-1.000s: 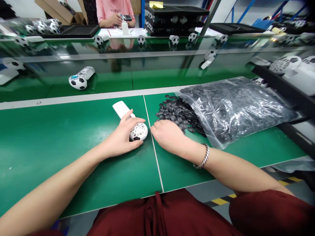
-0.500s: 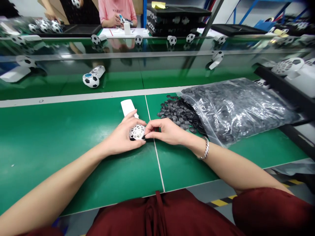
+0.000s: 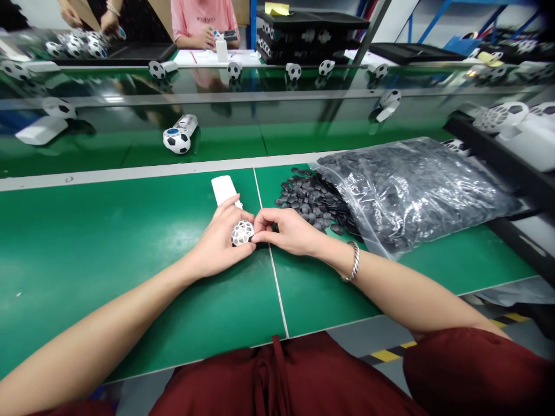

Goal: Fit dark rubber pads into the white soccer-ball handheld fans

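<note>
The right hand [image 3: 288, 232] has come over from the black pieces to the ball. The left hand [image 3: 215, 247] now grips a white lattice soccer ball [image 3: 241, 233] near the middle of the green desk [image 3: 108, 289], and the right hand pinches it too. A white handle [image 3: 224, 190] lies just beyond, while black pieces [image 3: 310, 202] spill from a clear plastic bag [image 3: 411, 196] toward the desk's right end.

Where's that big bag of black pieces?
In the head view, the clear plastic bag lies on the green workbench, to the right of the person's right hand, with black pieces spilling from its mouth.
</note>
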`<action>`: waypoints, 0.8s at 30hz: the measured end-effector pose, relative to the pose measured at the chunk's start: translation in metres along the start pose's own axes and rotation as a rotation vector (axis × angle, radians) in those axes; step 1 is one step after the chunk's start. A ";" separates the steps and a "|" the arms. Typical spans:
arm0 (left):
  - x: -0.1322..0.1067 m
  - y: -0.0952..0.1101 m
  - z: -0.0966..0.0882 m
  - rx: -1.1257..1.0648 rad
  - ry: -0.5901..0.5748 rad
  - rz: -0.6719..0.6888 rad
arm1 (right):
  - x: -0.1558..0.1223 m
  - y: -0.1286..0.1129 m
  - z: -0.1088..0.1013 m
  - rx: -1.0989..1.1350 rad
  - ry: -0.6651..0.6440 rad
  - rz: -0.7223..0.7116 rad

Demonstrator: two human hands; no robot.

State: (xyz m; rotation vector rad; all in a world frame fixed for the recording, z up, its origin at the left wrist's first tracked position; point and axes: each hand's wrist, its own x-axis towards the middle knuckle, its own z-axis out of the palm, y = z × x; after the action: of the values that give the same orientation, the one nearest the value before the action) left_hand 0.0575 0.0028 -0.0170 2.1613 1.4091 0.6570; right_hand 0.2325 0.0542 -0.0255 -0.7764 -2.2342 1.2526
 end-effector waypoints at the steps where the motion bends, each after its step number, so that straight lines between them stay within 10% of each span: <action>1: 0.000 0.000 -0.001 -0.001 -0.015 0.004 | 0.001 0.001 -0.003 -0.011 -0.013 0.012; 10: 0.001 -0.006 -0.004 -0.064 -0.101 0.127 | 0.005 0.017 -0.042 -0.880 0.155 0.237; 24: -0.002 -0.005 -0.016 0.004 -0.057 -0.172 | 0.000 0.006 -0.040 -0.929 -0.042 0.153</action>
State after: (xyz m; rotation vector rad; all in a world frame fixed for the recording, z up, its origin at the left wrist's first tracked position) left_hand 0.0434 0.0045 -0.0077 2.0175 1.5456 0.5248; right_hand 0.2591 0.0815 -0.0118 -1.2502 -2.8111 0.2001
